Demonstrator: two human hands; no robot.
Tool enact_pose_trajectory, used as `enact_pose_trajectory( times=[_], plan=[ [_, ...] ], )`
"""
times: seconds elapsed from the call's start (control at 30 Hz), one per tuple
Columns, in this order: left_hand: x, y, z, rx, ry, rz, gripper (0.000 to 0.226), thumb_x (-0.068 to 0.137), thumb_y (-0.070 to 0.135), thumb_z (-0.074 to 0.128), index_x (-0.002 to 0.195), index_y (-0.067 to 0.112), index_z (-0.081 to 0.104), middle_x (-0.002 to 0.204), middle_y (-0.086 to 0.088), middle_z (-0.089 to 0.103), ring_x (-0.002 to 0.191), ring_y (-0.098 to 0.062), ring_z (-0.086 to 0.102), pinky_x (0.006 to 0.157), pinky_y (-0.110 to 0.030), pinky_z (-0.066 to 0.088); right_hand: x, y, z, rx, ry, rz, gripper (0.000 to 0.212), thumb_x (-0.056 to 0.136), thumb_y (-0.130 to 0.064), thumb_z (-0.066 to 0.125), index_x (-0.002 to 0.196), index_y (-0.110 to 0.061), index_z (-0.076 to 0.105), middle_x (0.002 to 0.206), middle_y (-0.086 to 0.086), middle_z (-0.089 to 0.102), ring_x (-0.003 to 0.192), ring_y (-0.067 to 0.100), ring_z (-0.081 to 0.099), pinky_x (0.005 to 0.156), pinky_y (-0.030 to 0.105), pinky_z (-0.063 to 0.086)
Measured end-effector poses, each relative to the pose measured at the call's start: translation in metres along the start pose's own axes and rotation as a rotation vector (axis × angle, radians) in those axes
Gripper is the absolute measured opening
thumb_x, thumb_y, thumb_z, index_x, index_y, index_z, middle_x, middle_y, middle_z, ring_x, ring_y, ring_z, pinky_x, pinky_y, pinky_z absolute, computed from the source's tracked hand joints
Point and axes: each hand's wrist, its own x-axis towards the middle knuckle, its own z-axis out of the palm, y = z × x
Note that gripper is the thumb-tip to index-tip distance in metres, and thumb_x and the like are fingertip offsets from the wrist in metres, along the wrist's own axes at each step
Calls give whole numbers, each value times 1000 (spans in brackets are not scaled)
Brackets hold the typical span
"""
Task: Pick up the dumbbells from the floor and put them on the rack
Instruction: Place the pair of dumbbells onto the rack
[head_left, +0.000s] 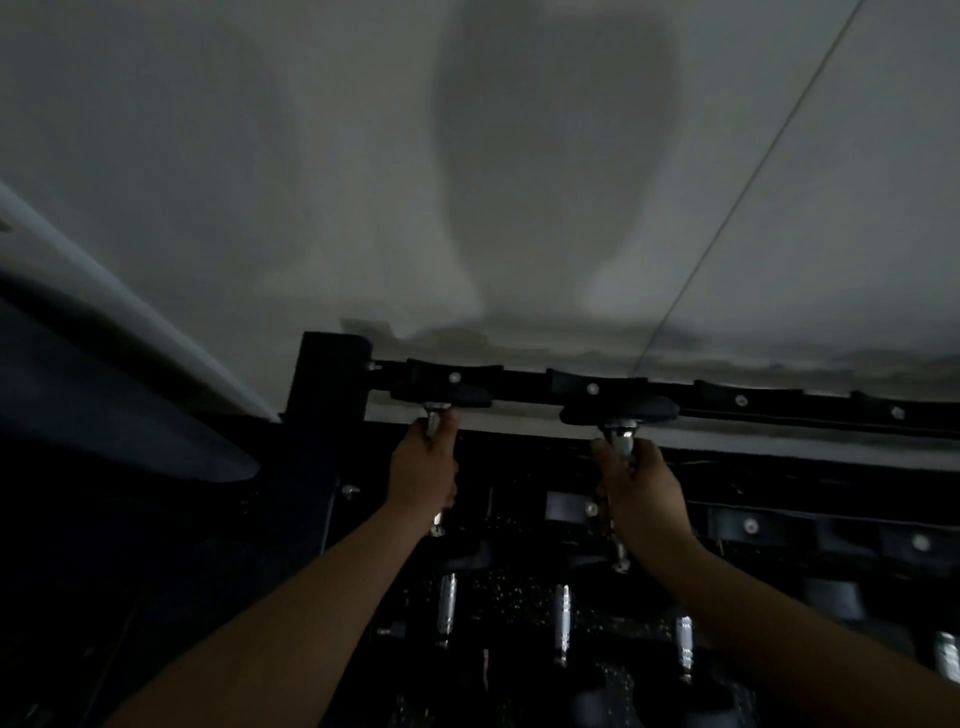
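— Dumbbells at the top rail: what did you see from where you stood?

— A person reached forward with both arms in dim light. The left hand (423, 475) had its fingers wrapped tight round the chrome handle of the left dumbbell (440, 399); the right hand (641, 493) was clenched the same way on the right dumbbell (621, 413). Each far head sat against a curved black cradle on the back rail of the rack (519, 382), just beside the pale wall (311, 182).

— Why held like that?

— My guess: gripping the bars lengthwise let the heads drop into the saddles at both ends. The near heads were lost in the dark, so I couldn't say whether they had landed.

— And the materials?

— Matte black heads, bright ridged metal handles, a bolted black steel frame. More dumbbells (562, 621) lay on the lower tier, handles glinting.
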Motion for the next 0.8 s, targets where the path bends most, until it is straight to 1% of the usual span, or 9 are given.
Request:
enact_pose_trajectory(
  times=[0.03,0.13,0.27,0.33,0.4,0.53,0.63,0.73,0.8],
  plan=[
    [14,0,1,1,-14,2,50,91,58,56,94,8,55,53,-9,49,32,-18,43,35,-24,37,6,0,5,6,12,13,28,90,-51,57,88,-24,55,74,4,69,64,21,66,59,33,53],
    [43,0,3,40,-40,15,41,93,57,52,91,16,54,55,-9,52,31,-16,45,33,-23,38,21,-2,16,16,41,36,27,89,-55,56,84,-29,54,69,-1,68,51,8,64,42,23,47],
    [70,-5,5,38,-101,-8,40,92,60,52,94,19,55,54,-8,51,33,-17,45,35,-24,39,37,-3,27,28,97,67,28,88,-56,57,83,-28,53,67,-1,68,48,3,63,36,15,41],
    [79,-9,8,53,-127,-9,38,92,60,53,92,22,56,53,-7,51,33,-16,45,35,-24,39,44,-1,31,25,111,87,30,87,-58,56,84,-28,53,68,-1,68,47,6,63,42,21,46],
    [86,-11,12,53,-131,-5,36,92,58,54,90,22,56,52,-6,50,31,-16,44,33,-23,37,51,2,35,7,110,110,31,86,-60,55,87,-29,54,72,0,69,55,14,66,50,27,49],
    [97,-16,20,88,-109,7,41,89,64,53,88,23,56,50,-5,52,28,-15,46,34,-23,39,59,4,41,-73,131,123,28,87,-61,52,84,-33,52,73,-6,68,57,3,63,48,23,40],
    [100,-19,21,133,-99,14,57,83,74,48,97,19,56,61,-9,57,31,-16,52,36,-25,42,66,7,45,-73,124,143,27,89,-58,53,88,-31,53,77,-5,67,65,10,64,52,25,41],
    [103,-21,22,158,-84,2,68,75,84,44,94,19,54,68,-13,60,41,-27,59,40,-29,45,73,7,49,-98,122,161,31,91,-55,53,100,-24,54,79,-5,64,67,8,60,52,22,37],
    [105,-25,23,152,-88,-14,73,72,86,44,96,18,54,72,-13,60,45,-31,59,44,-31,47,78,10,51,-102,125,169,31,92,-54,53,100,-23,54,78,-3,65,66,12,62,51,23,38]
  ],
)
